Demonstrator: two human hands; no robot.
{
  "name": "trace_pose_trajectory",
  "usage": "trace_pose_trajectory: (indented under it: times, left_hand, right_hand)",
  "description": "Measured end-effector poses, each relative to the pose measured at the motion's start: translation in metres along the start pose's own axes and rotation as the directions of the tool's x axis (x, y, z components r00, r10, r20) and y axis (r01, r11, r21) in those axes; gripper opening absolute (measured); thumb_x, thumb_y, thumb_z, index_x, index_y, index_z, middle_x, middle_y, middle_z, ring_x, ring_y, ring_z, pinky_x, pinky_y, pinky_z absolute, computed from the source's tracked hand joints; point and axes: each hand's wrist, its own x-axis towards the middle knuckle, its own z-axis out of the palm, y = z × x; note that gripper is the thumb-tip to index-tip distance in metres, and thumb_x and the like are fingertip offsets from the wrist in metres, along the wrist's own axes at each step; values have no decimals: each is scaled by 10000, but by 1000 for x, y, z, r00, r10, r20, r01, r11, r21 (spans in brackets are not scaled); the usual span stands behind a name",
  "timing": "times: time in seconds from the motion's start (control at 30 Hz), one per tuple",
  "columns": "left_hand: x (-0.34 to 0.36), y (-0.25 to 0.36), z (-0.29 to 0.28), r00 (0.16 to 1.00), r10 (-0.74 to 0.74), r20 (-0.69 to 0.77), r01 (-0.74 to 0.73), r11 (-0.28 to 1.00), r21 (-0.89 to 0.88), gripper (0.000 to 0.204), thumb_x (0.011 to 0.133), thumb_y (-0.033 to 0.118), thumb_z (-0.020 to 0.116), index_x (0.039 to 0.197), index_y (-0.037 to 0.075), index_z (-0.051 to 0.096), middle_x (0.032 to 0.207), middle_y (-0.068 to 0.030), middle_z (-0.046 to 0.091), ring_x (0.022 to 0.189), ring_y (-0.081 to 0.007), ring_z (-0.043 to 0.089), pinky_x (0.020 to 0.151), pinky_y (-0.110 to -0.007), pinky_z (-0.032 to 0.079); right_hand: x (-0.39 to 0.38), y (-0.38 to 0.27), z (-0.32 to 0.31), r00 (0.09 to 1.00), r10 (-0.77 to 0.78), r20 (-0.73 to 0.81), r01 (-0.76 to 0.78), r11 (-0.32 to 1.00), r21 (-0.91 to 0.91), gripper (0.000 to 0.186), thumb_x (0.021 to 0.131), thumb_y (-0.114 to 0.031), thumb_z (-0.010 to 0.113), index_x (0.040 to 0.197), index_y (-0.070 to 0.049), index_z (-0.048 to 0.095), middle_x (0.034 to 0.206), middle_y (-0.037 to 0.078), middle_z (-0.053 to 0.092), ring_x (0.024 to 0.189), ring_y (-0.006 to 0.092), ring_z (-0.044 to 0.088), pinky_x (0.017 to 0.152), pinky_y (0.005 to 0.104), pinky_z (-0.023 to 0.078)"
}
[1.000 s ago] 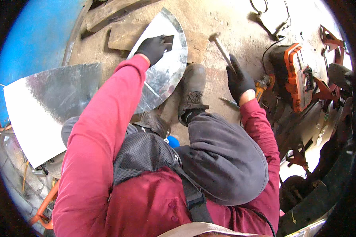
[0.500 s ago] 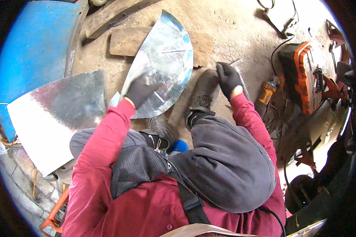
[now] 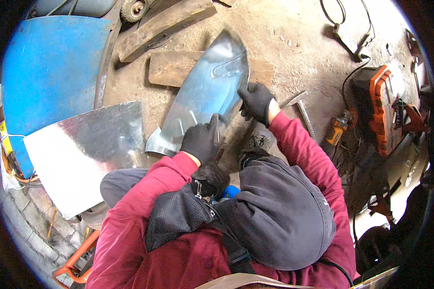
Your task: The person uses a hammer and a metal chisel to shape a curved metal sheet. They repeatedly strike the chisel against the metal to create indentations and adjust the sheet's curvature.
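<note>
A curved, pointed piece of shiny sheet metal [image 3: 197,91] lies tilted in front of me, bluish with reflections. My right hand [image 3: 257,102] is closed on its right edge, fingers curled around the rim. Against its lower part rests my left hand [image 3: 201,143], mostly closed, with one finger pointing up along the sheet. A short bright strip shows just above that hand; whether it is a held thing or a reflection, I cannot tell. Both hands wear dark gloves. On the floor by my right forearm is a hammer [image 3: 307,120] with a ribbed metal handle.
A second metal sheet [image 3: 89,154] lies at left, below a blue panel [image 3: 53,72]. Wooden planks [image 3: 171,68] lie beyond and under the worked sheet. At right are a yellow angle grinder [image 3: 340,129], a black and orange case [image 3: 381,111] and a cable [image 3: 345,82].
My right hand has left the hammer's side and moved left onto the sheet's edge. The sheet has turned and tilted. My left hand has shifted toward the sheet's near right edge.
</note>
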Motion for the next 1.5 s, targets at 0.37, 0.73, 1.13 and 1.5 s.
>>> trace_pose_trajectory:
  times: [0.37,0.73,1.13,1.5]
  left_hand:
    - [3,-27,-160,926,-109,-361,-163,749,-643,168,982,132,713,1105,19,731,877,-145,707,736,-267,657,677,-352,535]
    - [52,-53,-158,663,398,-634,-580,808,-99,161,1060,165,626,1005,33,701,846,-78,633,690,-198,576,627,-352,462]
    - [207,-117,-203,868,-146,-475,6,959,-284,789,874,544,800,1436,27,598,1222,-202,731,1105,-308,712,947,-384,552]
    - [284,-155,-201,932,-313,-181,356,882,309,1389,687,539,936,1670,36,92,1519,-283,523,1275,-421,630,1063,-462,520]
  right_hand:
    - [-6,-26,-37,773,-378,-510,450,893,20,572,1103,-445,528,1482,-17,497,1179,82,643,954,159,623,854,319,542]
    - [20,32,-48,746,-584,-320,571,808,-145,666,1081,-648,407,1445,-105,531,987,33,611,822,170,593,765,334,524]
    - [-15,-97,-152,693,-222,-686,514,819,255,586,1056,-609,542,833,-83,674,761,6,639,674,121,599,616,292,486]
    - [-24,-79,-247,646,-208,-735,452,880,149,454,1052,-521,615,899,-100,693,752,-20,622,659,103,569,603,280,460]
